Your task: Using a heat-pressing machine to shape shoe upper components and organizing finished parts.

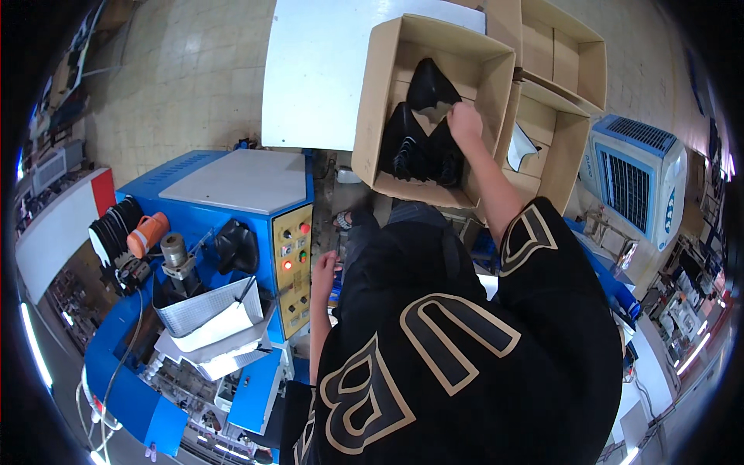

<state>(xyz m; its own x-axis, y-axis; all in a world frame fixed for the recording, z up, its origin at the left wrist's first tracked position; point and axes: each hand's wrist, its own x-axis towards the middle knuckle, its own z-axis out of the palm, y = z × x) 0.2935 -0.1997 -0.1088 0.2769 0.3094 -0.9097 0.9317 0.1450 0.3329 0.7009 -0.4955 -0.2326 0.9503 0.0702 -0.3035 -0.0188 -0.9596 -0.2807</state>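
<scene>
Inside a cardboard box [377,85] lie several black leather shoe uppers [411,128], some nested together with ridged lower edges. My right hand [465,124] reaches into this box from its right side. Its fingers are closed at the edge of a black shoe upper [446,149]; part of the grip is hidden. Low by my side hangs my left hand [325,271], empty, with its fingers loosely apart. It is nearest to the yellow control panel [294,271] of a blue machine [225,174], and apart from it.
The box rests on a white table [310,77]. Two more cardboard boxes [577,128] stand to its right, one holding a white-and-black piece [521,147]. Farther right is an air cooler [635,178]. On the machine sit a black piece [236,246], an orange object [147,234] and a metal tray [209,314].
</scene>
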